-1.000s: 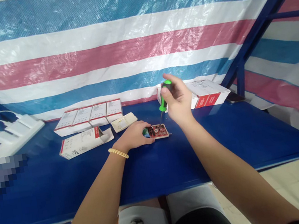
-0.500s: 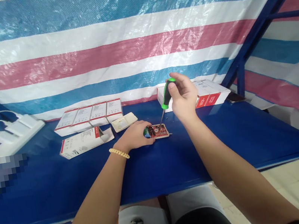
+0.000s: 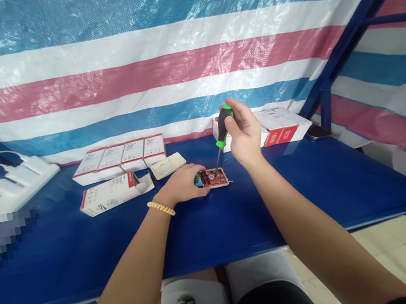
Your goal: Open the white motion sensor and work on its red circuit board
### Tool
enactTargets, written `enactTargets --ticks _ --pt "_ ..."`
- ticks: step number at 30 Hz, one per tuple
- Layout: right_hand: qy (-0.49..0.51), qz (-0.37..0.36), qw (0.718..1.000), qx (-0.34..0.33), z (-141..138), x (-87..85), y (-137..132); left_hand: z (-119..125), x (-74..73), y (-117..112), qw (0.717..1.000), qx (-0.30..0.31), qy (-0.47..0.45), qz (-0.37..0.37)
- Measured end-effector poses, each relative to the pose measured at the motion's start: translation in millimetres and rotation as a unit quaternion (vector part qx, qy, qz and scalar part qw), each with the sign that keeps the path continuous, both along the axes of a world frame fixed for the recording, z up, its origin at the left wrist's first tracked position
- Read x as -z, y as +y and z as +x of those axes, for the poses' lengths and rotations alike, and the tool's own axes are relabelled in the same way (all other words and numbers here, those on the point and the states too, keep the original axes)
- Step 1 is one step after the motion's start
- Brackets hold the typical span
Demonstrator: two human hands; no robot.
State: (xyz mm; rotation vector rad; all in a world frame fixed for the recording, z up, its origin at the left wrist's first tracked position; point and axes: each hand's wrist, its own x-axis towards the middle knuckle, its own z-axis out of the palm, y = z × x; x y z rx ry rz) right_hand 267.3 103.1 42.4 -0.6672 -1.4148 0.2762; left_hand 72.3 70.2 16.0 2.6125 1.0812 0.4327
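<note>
An opened small electronic device (image 3: 217, 177) lies on the blue table, its red circuit board facing up and a green-blue battery at its left end. My left hand (image 3: 185, 183) grips the device's left end between thumb and fingers. My right hand (image 3: 242, 133) is closed around the black and green handle of a screwdriver (image 3: 224, 125). The screwdriver leans slightly, its shaft pointing down with the tip at the circuit board; whether the tip sits in a screw is too small to tell. Behind my left hand lies a cream plastic cover (image 3: 168, 165), inner side up.
Several white-and-red boxes (image 3: 121, 159) stand in a row at the back left, with an opened box (image 3: 113, 193) before them. More boxes (image 3: 283, 125) stand behind my right hand. A power strip (image 3: 20, 188) with plugged-in chargers lies at far left.
My right hand and the screwdriver handle have shifted a little to the left, bringing the screwdriver more upright. My left hand still holds the device in the same place.
</note>
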Motion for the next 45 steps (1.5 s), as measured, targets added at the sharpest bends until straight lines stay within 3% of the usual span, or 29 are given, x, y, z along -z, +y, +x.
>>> enactTargets --ticks 7,13,19,30,45 --pt "-0.026 0.004 0.998 0.049 1 0.4 -1 0 -1.0 0 1.000 0.007 0.006 0.002" --pt "-0.031 -0.010 0.999 -0.021 0 -0.8 -3 0 -1.0 -1 1.000 0.003 0.008 0.009" --pt "-0.049 -0.015 0.999 0.002 -4 1.0 -7 3 4.1 -2 0.999 -0.005 -0.021 0.025" --pt "-0.016 0.066 0.997 0.045 12 2.0 9 6 12.1 1 0.993 0.001 -0.089 0.082" --pt "-0.010 0.002 1.000 0.019 4 11.4 10 9 17.8 0 0.997 0.037 -0.057 0.022"
